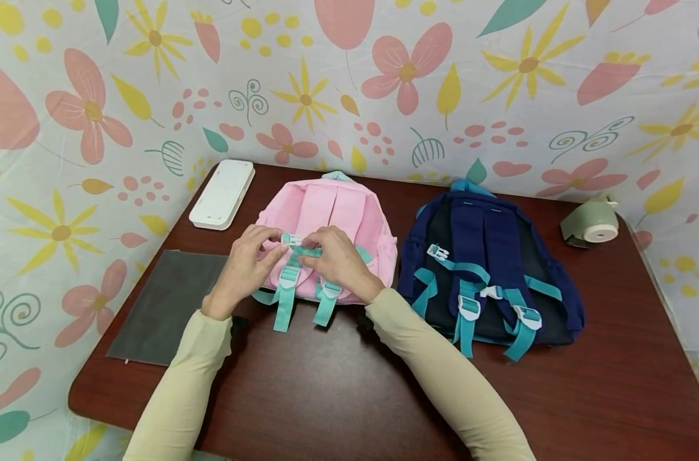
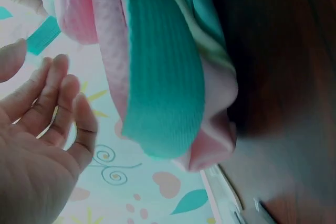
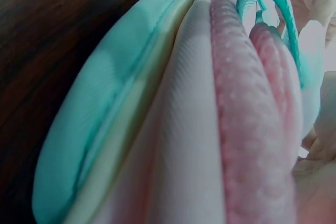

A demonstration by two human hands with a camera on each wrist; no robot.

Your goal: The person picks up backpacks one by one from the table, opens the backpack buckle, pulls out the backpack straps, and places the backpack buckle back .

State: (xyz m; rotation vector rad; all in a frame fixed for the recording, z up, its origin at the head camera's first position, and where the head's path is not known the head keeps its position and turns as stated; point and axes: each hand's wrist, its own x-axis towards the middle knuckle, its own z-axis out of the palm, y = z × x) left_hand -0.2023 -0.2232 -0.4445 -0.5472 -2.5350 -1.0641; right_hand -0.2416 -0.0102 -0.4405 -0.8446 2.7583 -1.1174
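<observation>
A pink backpack [image 1: 357,198] lies with its shoulder straps facing up and teal webbing hanging toward the front edge. Across its straps runs a teal chest strap with a white buckle [image 1: 293,239]. My left hand [image 1: 246,261] holds the buckle's left end between thumb and index finger; in the left wrist view its other fingers are loosely bent beside a teal strap [image 2: 43,36]. From the other side, my right hand [image 1: 339,256] pinches the buckle's right end and the teal strap. Its fingertips are mostly hidden behind the backpack's pink padding [image 3: 252,108] in the right wrist view.
To the right lies a navy backpack [image 1: 487,224] with teal straps and an unfastened white buckle [image 1: 438,251]. A white case [image 1: 222,194] and a dark flat sheet [image 1: 167,307] are at the left. A green-grey object [image 1: 589,222] stands at the back right of the brown table [image 1: 326,397].
</observation>
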